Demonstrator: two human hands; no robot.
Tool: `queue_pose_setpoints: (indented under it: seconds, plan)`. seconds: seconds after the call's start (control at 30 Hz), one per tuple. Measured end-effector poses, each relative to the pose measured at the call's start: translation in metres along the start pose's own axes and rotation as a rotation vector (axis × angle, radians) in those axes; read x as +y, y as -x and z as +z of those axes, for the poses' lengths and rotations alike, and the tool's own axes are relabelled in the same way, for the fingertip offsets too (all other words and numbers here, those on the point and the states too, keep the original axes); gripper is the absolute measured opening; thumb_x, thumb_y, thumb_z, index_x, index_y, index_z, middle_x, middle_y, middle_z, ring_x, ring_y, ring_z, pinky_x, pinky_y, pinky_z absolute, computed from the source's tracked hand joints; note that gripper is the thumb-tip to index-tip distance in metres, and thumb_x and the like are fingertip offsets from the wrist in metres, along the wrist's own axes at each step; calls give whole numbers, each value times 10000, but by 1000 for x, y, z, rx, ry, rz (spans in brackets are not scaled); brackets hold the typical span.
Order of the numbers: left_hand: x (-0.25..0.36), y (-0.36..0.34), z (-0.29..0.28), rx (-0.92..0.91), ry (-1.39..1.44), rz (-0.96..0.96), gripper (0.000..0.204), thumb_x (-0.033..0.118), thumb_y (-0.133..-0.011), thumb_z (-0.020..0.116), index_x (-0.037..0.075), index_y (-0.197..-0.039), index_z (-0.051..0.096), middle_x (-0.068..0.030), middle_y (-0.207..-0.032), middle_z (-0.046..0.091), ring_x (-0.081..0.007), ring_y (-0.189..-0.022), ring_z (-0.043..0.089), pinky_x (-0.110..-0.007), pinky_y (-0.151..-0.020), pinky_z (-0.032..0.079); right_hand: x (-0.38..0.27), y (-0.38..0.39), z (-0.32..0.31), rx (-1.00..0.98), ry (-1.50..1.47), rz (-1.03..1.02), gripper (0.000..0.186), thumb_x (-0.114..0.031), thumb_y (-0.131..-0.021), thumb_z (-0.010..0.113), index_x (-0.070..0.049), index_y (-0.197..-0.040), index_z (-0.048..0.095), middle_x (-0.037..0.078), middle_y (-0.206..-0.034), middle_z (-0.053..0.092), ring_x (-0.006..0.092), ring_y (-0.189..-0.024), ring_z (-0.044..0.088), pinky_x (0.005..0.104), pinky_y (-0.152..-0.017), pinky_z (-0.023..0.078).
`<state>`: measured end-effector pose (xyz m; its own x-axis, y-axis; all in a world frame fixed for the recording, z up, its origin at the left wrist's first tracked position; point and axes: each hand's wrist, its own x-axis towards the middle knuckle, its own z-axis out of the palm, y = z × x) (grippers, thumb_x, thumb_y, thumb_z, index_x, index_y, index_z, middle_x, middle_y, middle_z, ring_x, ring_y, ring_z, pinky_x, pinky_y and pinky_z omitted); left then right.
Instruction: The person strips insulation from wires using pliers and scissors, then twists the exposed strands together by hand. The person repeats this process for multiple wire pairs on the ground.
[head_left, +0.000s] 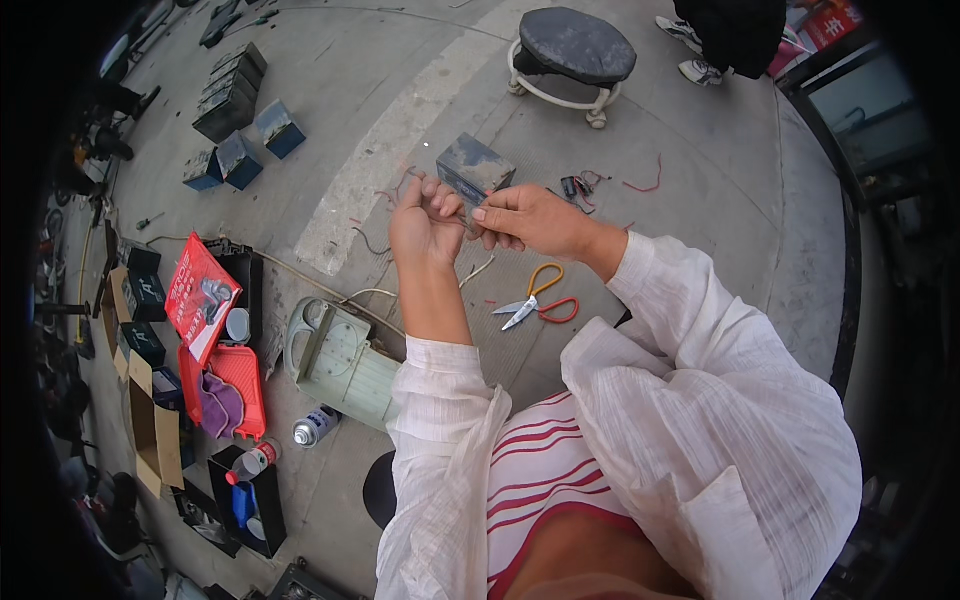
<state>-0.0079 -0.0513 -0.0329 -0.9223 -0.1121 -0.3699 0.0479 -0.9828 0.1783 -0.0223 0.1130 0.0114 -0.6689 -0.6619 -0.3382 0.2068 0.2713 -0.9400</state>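
My left hand (428, 222), palm turned up and fingers curled, has a thin wire (408, 178) at its fingertips. Close beside it, my right hand (540, 220) pinches thumb against finger. Whatever lies in that pinch is too small to make out. Just beyond both hands a dusty grey battery (476, 165) rests on the ground, partly covered by my fingers. Scissors (538, 300) with one orange and one red handle lie spread apart below my right hand. A small dark part with wires (578, 187) lies to the right of the battery.
A round stool on casters (577, 48) stands ahead, near a person's shoes (700, 72). Several batteries (228, 95) sit far left. Nearer are a pale green plastic cover (345, 365), a spray can (316, 427), a red tray (240, 385), a cardboard box (155, 440) and a black bin (262, 505).
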Motion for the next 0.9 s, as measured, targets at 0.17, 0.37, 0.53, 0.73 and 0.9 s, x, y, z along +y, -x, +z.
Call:
queue_pose_setpoints:
  seconds: [0.17, 0.37, 0.53, 0.73, 0.9]
  plan:
    - [0, -9, -13, 2, 29, -18, 139, 155, -1017, 431, 44, -937, 458, -15, -733, 426, -119, -591, 361, -253, -505, 327, 8, -1, 6, -43, -122, 11, 334, -325, -969, 566, -21, -872, 665, 12, -737, 626, 65, -607, 496, 220, -551, 409]
    - [-3, -5, -4, 15, -19, 25, 150, 156, -1030, 393, 46, -951, 457, -30, -742, 446, -129, -603, 367, -256, -516, 334, 10, -2, 4, -27, -86, 37, 273, -270, -941, 592, -13, -882, 663, 12, -737, 623, 72, -604, 492, 227, -549, 410]
    - [-5, 1, 4, -54, -90, 161, 120, 165, -1023, 432, 59, -1017, 489, -34, -776, 492, -131, -643, 429, -269, -569, 388, 4, -3, 1, 64, 48, 7, 213, -184, -903, 614, 19, -943, 661, 30, -793, 647, 84, -664, 536, 242, -595, 442]
    - [-6, 7, 10, -160, -260, 235, 126, 186, -1024, 453, 66, -1056, 477, -38, -760, 522, -112, -582, 461, -244, -538, 418, 5, -2, 7, 36, -110, -75, 184, -83, -862, 656, 32, -1005, 648, 43, -885, 662, 97, -798, 581, 260, -716, 478]
    - [-7, 10, 6, -265, -282, 232, 107, 188, -1015, 486, 93, -1042, 527, -10, -723, 500, -53, -512, 438, -189, -470, 418, 8, -4, 5, 30, -25, -98, 163, -65, -855, 662, 38, -980, 640, 56, -903, 673, 101, -845, 596, 256, -754, 482]
